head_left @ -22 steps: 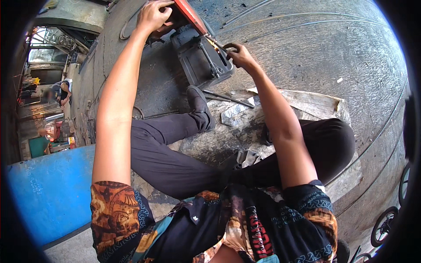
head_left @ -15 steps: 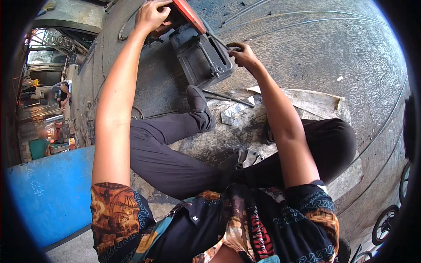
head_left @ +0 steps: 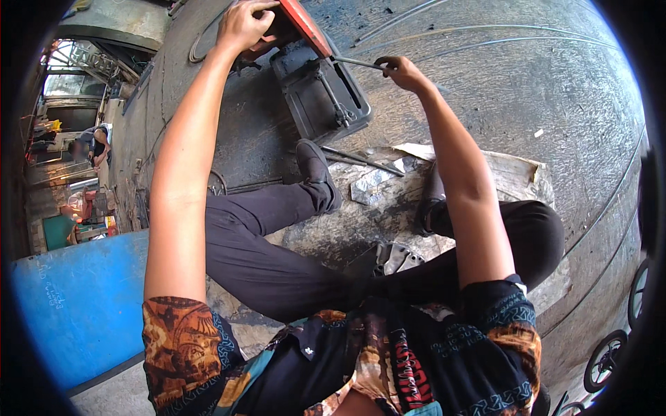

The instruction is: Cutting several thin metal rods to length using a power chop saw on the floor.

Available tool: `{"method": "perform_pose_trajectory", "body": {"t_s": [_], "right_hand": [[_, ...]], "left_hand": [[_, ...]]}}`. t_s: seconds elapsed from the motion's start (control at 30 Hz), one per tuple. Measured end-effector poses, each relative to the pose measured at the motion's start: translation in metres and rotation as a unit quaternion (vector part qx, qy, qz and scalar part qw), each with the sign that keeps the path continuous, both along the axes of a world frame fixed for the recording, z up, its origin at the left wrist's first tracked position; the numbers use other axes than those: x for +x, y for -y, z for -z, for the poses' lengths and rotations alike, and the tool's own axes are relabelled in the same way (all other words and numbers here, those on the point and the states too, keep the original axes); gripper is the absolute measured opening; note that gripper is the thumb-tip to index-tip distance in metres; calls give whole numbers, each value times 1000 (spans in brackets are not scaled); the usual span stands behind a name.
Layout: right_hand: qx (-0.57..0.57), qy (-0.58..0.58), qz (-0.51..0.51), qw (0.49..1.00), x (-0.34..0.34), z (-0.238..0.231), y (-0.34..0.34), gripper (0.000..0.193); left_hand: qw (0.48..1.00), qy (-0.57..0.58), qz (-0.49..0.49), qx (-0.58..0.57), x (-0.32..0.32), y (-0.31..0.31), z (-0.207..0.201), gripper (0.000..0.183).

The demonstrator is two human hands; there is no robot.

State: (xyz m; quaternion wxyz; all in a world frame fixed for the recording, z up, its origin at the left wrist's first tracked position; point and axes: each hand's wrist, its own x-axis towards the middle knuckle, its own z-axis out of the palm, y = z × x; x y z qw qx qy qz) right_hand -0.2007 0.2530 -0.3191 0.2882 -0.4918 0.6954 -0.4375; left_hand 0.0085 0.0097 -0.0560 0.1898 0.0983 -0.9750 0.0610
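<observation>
At the upper edge is a machine like a cut-off saw, with a red metal part (head_left: 306, 26) above a dark base (head_left: 312, 114). A screw clamp (head_left: 331, 97) lies along the base. My left hand (head_left: 243, 26) is closed with bent fingers beside the red part; what it grips, if anything, is hidden. On the machine's right side my right hand (head_left: 404, 73) pinches the end of a thin metal rod (head_left: 359, 63). The rod's other end reaches in at the lower end of the red part, where it goes out of sight.
Dark bars (head_left: 364, 159) lie by my shoe (head_left: 312, 166) on a worn sheet (head_left: 513, 166). Metal parts (head_left: 395, 258) are between my legs. Long thin rods (head_left: 513, 29) cross the floor. A blue panel (head_left: 83, 305) stands left; another person (head_left: 100, 144) is far left.
My right hand has moved right and slightly up, away from the machine's side. The rod now points sideways rather than along the base. My left hand stays almost in place.
</observation>
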Motion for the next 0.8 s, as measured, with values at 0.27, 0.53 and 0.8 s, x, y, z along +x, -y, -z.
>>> {"method": "perform_pose_trajectory", "body": {"t_s": [0.27,0.53,0.8], "right_hand": [[84,-88,1,993,-22,-7,45,33],[27,-143,-47,988,-37,-8,73,32],[8,-152,-55,987,-46,-9,78,34]], "left_hand": [[999,22,-23,38,7,-4,-2,30],[1000,-6,-6,12,1,-2,1,29],[999,10,-1,47,0,-7,-2,30]]}}
